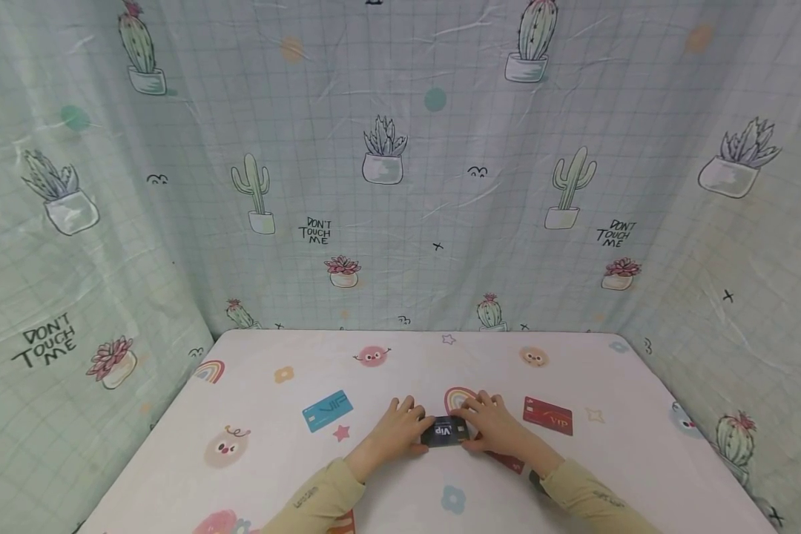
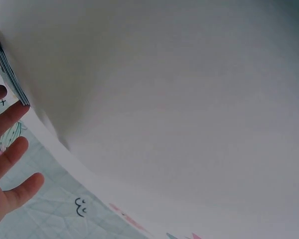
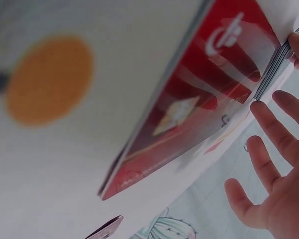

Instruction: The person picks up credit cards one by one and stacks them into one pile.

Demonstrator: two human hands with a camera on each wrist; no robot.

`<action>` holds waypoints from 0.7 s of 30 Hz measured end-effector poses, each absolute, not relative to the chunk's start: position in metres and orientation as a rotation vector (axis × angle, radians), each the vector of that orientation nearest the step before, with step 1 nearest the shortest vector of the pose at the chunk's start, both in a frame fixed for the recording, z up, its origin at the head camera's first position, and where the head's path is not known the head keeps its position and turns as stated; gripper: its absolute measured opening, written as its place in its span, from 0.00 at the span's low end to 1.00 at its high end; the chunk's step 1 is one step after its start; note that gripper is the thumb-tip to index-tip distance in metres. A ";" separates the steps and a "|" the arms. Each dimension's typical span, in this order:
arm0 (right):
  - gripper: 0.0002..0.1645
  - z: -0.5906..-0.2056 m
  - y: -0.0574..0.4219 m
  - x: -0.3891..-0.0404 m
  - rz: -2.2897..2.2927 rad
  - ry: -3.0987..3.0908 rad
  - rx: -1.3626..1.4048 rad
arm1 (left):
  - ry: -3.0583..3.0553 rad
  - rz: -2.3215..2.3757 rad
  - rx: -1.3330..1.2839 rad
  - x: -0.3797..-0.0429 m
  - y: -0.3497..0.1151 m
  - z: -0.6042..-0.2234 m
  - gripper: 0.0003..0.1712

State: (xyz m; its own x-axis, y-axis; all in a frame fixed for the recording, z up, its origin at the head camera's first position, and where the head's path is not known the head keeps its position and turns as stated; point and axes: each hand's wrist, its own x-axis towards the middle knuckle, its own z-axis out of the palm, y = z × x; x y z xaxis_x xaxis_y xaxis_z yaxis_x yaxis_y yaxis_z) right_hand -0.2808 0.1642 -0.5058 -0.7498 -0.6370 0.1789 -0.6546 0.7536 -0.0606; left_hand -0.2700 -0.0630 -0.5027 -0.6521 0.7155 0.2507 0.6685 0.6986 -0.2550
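Between my two hands is a small stack of cards (image 1: 446, 432), with a black card marked "Vip" on top. My left hand (image 1: 399, 430) pinches its left end between thumb and fingers. At the other end my right hand (image 1: 497, 428) grips the stack the same way. The layered edges of the stack (image 2: 12, 74) show in the left wrist view, and again the stack (image 3: 275, 68) in the right wrist view, where the outer fingers of that hand spread out. A red card (image 3: 189, 107) lies close by, partly under my right hand and wrist in the head view.
A blue card (image 1: 327, 411) lies to the left and a red VIP card (image 1: 548, 416) to the right. A dark card (image 1: 536, 480) peeks out by the right sleeve, an orange-red one (image 1: 343, 523) by the left. A cactus-print curtain (image 1: 400, 222) surrounds the white table (image 1: 400, 489).
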 end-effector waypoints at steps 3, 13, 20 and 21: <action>0.32 -0.506 0.165 -0.281 0.206 -2.824 1.032 | -2.611 0.187 -1.077 -0.271 -0.063 -0.504 0.27; 0.33 -0.505 0.167 -0.281 0.284 -2.866 1.016 | -2.626 0.122 -1.095 -0.272 -0.064 -0.505 0.28; 0.35 -0.503 0.171 -0.275 0.372 -2.888 1.015 | -2.640 0.134 -1.074 -0.270 -0.063 -0.505 0.30; 0.35 -0.503 0.171 -0.274 0.391 -2.891 1.013 | -2.641 0.138 -1.070 -0.269 -0.062 -0.505 0.30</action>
